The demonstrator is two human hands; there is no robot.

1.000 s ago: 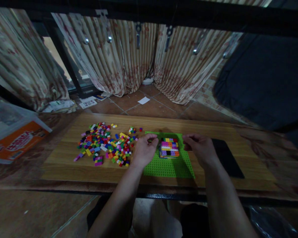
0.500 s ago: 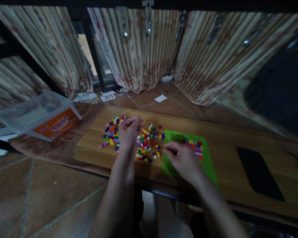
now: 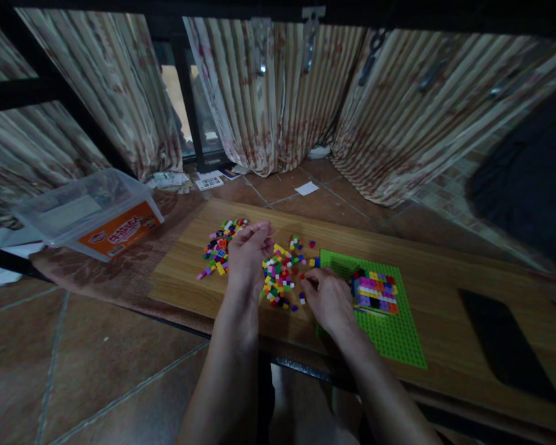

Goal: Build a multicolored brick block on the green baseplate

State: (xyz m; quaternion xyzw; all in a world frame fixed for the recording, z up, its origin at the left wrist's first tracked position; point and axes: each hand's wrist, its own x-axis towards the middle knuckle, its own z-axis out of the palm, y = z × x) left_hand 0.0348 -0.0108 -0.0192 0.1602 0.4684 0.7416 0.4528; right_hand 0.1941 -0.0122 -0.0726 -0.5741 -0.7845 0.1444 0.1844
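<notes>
My left hand (image 3: 250, 252) hovers over the heap of small building bricks (image 3: 277, 281), fingers curled together; what they hold, if anything, is hidden. My right hand (image 3: 328, 298) is at the left edge of the green baseplate (image 3: 398, 343). Its thumb and fingertips pinch at a small red building brick (image 3: 302, 277) beside the heap. On the baseplate, right of this hand, stands a layered block of multicoloured bricks (image 3: 375, 293). My right hand covers part of the plate's left side.
A clear plastic box (image 3: 92, 210) with an orange label stands left of the wooden board (image 3: 176, 281). A dark flat slab, perhaps a phone (image 3: 507, 343), lies at the right. Curtains (image 3: 278, 99) hang behind, and papers (image 3: 307, 188) lie on the tiled floor.
My right hand has moved left off the baseplate to the loose bricks, uncovering the built block. My left hand stays over the heap. The whole view has shifted slightly.
</notes>
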